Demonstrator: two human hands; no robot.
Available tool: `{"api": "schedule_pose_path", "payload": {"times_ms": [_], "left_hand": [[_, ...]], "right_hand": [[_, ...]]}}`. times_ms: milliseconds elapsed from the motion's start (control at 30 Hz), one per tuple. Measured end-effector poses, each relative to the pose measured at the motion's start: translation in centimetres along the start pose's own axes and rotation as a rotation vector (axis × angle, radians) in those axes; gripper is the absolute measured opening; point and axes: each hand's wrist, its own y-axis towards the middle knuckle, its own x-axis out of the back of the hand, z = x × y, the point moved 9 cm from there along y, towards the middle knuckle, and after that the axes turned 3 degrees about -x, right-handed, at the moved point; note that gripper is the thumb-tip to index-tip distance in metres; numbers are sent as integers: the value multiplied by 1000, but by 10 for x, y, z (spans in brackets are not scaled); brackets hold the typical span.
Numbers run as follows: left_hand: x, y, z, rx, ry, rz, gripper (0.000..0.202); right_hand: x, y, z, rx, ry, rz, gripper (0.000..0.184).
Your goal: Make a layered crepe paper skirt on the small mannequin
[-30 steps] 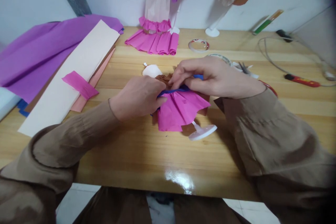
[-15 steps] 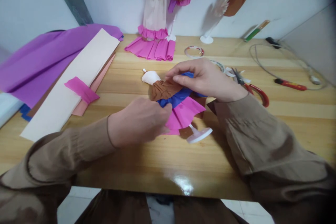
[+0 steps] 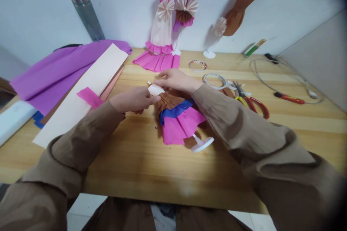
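A small white mannequin point(image 3: 155, 89) lies flat on the wooden table point(image 3: 151, 166), dressed in a brown paper bodice point(image 3: 169, 100), a blue band point(image 3: 173, 110) and a pink crepe skirt point(image 3: 181, 127); its round white base point(image 3: 202, 144) points toward me. My left hand point(image 3: 132, 99) is closed in a pinch at the mannequin's white shoulder. My right hand point(image 3: 177, 79) rests on the top of the mannequin from the far side, fingers curled down onto it.
Purple paper point(image 3: 56, 72), a cream sheet point(image 3: 86, 86) and a pink scrap point(image 3: 89, 97) lie left. Finished paper dresses point(image 3: 162, 39) stand at the wall. Tape rolls point(image 3: 215, 80), red-handled scissors point(image 3: 253, 103), a red tool with cable point(image 3: 288, 98) lie right.
Both hands moved from the waist band up to the mannequin's upper end. The blue band and skirt now lie uncovered. The view tilted upward.
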Motion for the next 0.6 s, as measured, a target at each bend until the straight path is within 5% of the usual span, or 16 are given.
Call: {"api": "schedule_pose_path", "payload": {"times_ms": [200, 500, 600], "left_hand": [[12, -24, -37, -176, 34, -119, 50], [-17, -58, -70, -387, 67, 92, 44], [-26, -75, -81, -456, 50, 179, 46]], "right_hand": [[-14, 5, -5, -19, -74, 36, 26], [-24, -9, 19, 79, -164, -42, 41], [-6, -16, 27, 99, -133, -138, 35]]}}
